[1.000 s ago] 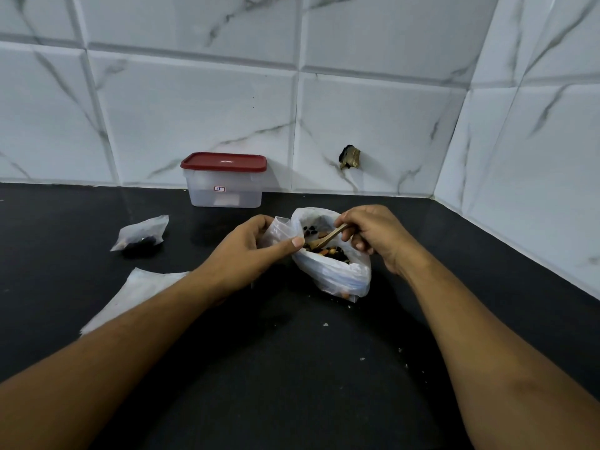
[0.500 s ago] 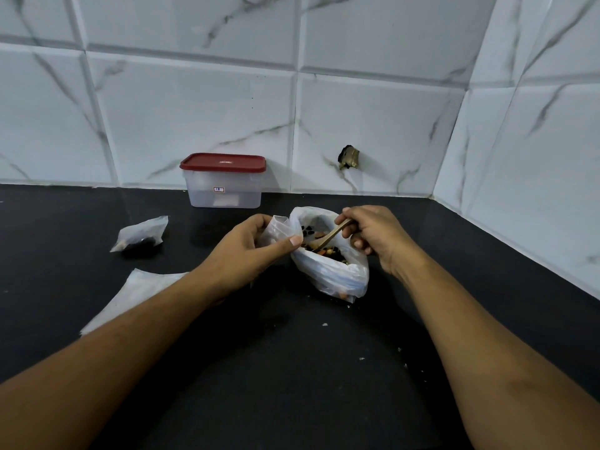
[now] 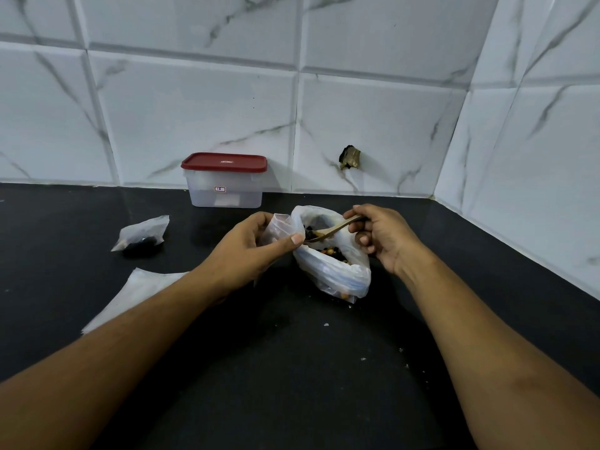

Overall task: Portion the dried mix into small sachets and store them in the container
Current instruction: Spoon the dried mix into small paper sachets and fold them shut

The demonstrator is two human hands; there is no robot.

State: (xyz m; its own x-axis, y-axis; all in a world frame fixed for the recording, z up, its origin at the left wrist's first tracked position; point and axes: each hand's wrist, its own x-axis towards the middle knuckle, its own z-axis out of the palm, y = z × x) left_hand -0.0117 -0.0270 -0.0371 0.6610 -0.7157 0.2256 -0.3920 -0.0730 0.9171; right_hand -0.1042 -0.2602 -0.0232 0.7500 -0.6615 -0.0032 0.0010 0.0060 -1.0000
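A white plastic bag (image 3: 334,274) of dried mix, dark and orange bits, stands open on the black counter. My right hand (image 3: 383,238) grips a wooden spoon (image 3: 336,229) whose bowl dips into the bag's mouth. My left hand (image 3: 250,251) pinches a small clear sachet (image 3: 279,227) right beside the bag's left rim. A filled sachet (image 3: 143,237) lies to the left. A clear container (image 3: 225,191) with a red lid (image 3: 224,162) stands closed against the back wall.
A flat pile of empty white sachets (image 3: 130,297) lies at the left, partly under my left forearm. Crumbs (image 3: 363,358) dot the black counter (image 3: 292,384). Tiled walls close the back and right; a broken hole (image 3: 350,157) marks the back wall.
The spoon's bowl has lifted slightly and shifted left towards the sachet. My left hand and the bag have barely moved.
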